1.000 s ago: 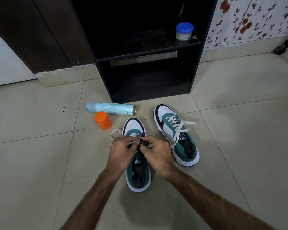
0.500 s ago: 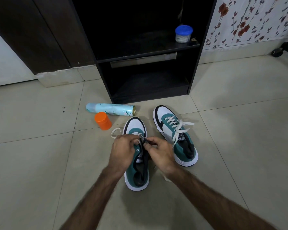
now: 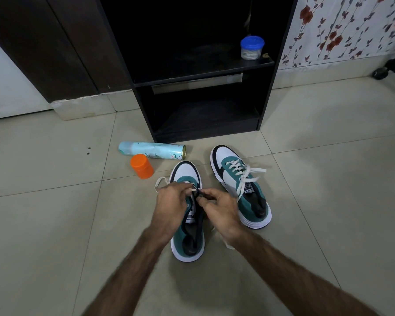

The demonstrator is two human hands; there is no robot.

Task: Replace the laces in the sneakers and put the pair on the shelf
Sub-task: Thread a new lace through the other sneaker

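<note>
Blue-lidded clear jar (image 3: 252, 48) on the black shelf unit (image 3: 267, 92) at 1 o'clock holds something whitish, unclear what; orange-capped jar (image 3: 142, 166) contents hidden, spray can (image 3: 152, 150) lying flat at 11. Left hand (image 3: 172, 202) and right hand (image 3: 221, 213) both pinch the cream lace (image 3: 160, 182) over the near sneaker (image 3: 187, 233) at center; laced sneaker (image 3: 240, 185) sits at 2 o'clock. Versus half a second ago, fingertips meet closer over the eyelets, shoes unmoved.

left hand (image 3: 171, 202) curled, pinching | right hand (image 3: 219, 210) curled, pinching | fingertips meet
</note>
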